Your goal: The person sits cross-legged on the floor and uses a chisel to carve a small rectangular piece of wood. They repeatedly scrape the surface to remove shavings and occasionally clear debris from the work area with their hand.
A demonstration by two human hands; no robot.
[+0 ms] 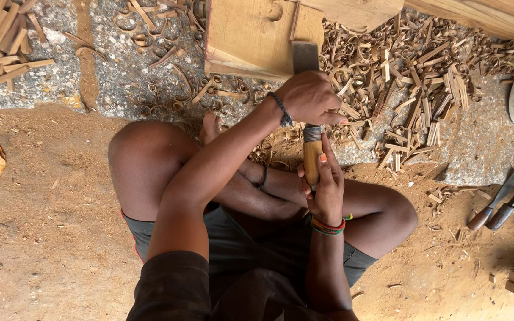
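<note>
Right hand point(327, 187) grips chisel point(310, 148) handle, left hand point(309, 98) above

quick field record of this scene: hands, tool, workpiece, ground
left hand: closed over the chisel near its blade
right hand: gripping the wooden handle
chisel: wide flat blade set on the block
wood block: pale, lying on the ground ahead of the knees
shavings: curled strips scattered around
spare chisels: lying at right

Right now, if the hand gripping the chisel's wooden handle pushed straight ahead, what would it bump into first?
The right hand would likely meet the left hand, clasped around the chisel just ahead; beyond lies the wooden block.
</note>
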